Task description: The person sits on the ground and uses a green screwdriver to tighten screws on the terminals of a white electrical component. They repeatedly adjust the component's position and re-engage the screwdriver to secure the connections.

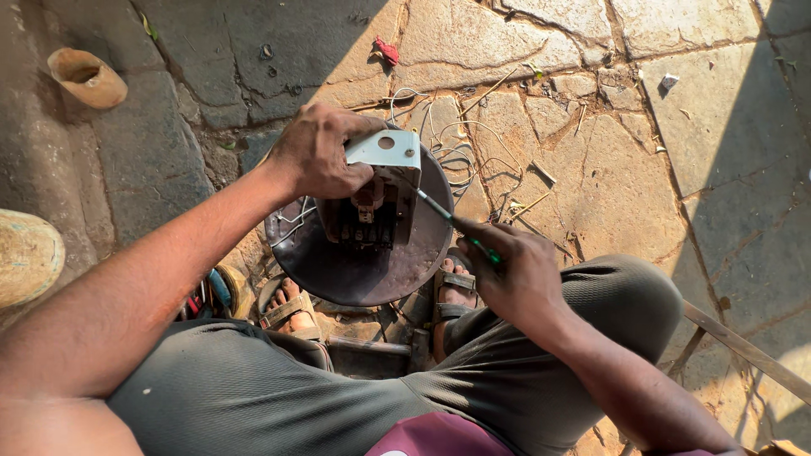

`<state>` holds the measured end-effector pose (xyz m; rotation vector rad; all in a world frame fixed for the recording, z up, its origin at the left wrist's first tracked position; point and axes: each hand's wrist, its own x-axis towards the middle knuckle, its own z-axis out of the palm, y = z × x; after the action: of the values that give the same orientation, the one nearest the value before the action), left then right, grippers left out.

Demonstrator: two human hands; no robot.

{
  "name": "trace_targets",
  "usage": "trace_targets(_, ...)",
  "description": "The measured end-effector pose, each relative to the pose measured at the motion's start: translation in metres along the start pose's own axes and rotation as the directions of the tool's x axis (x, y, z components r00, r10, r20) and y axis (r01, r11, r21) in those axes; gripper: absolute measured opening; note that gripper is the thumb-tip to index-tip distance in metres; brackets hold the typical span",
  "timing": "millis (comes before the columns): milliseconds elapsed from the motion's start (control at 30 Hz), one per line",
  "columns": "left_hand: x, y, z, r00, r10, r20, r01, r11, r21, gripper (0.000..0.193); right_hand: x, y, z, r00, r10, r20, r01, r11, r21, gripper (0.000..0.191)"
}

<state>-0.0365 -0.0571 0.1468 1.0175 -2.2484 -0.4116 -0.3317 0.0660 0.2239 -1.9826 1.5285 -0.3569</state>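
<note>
1. At the centre of the view, over a cracked stone floor (591,194), a dark round metal plate (355,270) carries a small upright assembly of metal parts topped by a pale grey bracket (390,152).
2. The left hand (317,152) is clenched around the bracket's top from the left side.
3. The right hand (515,270) grasps a green-handled screwdriver (460,226); its shaft slants up and left, the tip meeting the bracket's right edge.
4. The left hand is nearer the assembly.
</note>
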Motion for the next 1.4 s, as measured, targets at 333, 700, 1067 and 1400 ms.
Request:
trace_targets(333,0.001,-0.003,-0.001,0.991,-0.113,0.075,0.111,0.993,0.032,0.053,0.002,-0.002,0.005,0.945,0.288,0.155,-0.283,0.957,-0.055,0.035)
trace_targets(700,-0.001,-0.004,-0.009,1.0,-0.029,0.001,0.029,1.0,0.001,0.056,0.005,0.001,0.005,0.997,-0.05,-0.055,0.048,0.998,-0.041,0.032)
trace_targets(1067,-0.007,0.001,-0.018,1.0,-0.004,-0.027,0.002,0.999,-0.043,0.053,0.01,0.0,0.011,0.999,0.001,0.035,0.002,0.997,-0.077,0.036)
trace_targets(1400,-0.001,0.011,-0.015,0.997,-0.029,0.072,0.037,0.994,-0.107,0.057,0.016,0.016,0.002,0.952,-0.307,0.01,0.304,0.939,-0.16,0.035)
